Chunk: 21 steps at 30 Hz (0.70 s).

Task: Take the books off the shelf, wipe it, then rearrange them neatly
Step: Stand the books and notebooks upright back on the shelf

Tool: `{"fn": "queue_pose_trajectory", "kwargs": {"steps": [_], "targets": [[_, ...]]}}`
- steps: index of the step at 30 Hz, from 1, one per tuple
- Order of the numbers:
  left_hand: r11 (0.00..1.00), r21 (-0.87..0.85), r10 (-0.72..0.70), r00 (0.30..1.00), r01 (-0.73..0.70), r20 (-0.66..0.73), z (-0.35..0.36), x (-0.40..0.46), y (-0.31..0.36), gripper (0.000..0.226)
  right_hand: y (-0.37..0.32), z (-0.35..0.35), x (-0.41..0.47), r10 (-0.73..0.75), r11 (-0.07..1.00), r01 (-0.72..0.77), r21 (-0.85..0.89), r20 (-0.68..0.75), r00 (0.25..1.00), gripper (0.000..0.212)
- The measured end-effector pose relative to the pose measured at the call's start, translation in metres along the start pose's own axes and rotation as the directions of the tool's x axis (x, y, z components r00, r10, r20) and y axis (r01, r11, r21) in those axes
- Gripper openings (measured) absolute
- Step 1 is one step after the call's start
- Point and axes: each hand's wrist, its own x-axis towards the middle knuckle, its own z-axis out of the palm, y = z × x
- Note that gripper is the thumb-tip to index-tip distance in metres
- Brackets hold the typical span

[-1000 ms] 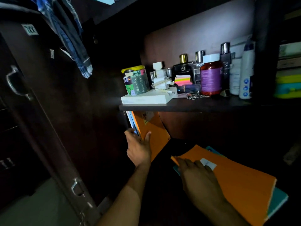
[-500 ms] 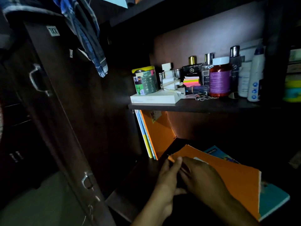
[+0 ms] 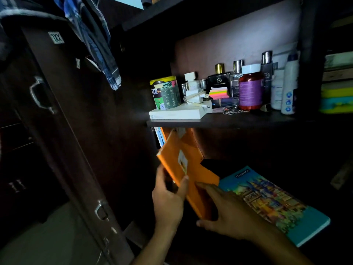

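Observation:
An orange notebook (image 3: 181, 169) with a small white label stands tilted on edge in the dim lower shelf (image 3: 229, 163). My left hand (image 3: 168, 199) grips its near left edge, thumb on the cover. My right hand (image 3: 227, 209) holds its lower right corner from the other side. Behind it, more books (image 3: 160, 136), orange and blue, stand upright against the shelf's left wall. A teal notebook (image 3: 271, 199) with a colourful castle picture lies flat on the shelf, right of my hands.
The upper shelf (image 3: 219, 121) carries a white box (image 3: 177, 113), a patterned tin (image 3: 165, 92), a charger, sticky notes, perfume bottles and a red pill bottle (image 3: 250, 87). A dark cupboard door (image 3: 63, 131) with metal handles stands open at left. Clothes (image 3: 95, 39) hang over its top.
The orange notebook that lay flat on the teal one has been lifted and tipped up on edge towards the standing books. The teal cover is now uncovered. Both hands rose with it.

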Motion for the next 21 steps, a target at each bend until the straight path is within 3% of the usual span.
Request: {"fn": "queue_pose_trajectory", "kwargs": {"steps": [2,4,8,10,15,21], "targets": [[0.992,0.082,0.09,0.995,-0.093,0.033,-0.002,-0.001,-0.001,0.051,-0.004,0.003,-0.001,-0.026,0.998,0.022,0.054,0.063,0.998,0.1],[0.991,0.054,0.119,0.992,-0.121,0.041,-0.006,0.004,0.002,0.049,-0.004,0.004,-0.001,-0.012,0.998,0.007,0.07,0.068,0.998,0.091],[0.988,0.109,0.111,0.994,-0.112,0.017,-0.008,0.027,-0.001,0.051,0.016,0.004,0.004,0.163,0.96,-0.159,-0.23,-0.001,0.987,0.077],[0.984,0.13,0.125,0.992,-0.121,-0.027,-0.005,0.042,-0.01,0.049,0.023,0.004,0.004,0.27,0.923,-0.255,-0.287,0.011,0.963,0.07],[0.936,0.284,0.246,0.963,-0.206,-0.113,0.017,0.082,-0.028,0.049,0.026,0.006,0.002,0.245,0.931,-0.226,-0.287,0.03,0.969,0.057],[0.832,0.532,0.275,0.949,-0.154,-0.156,0.038,0.109,-0.039,0.049,0.031,0.013,0.006,0.224,0.942,-0.216,-0.255,0.003,0.975,0.055]]}}
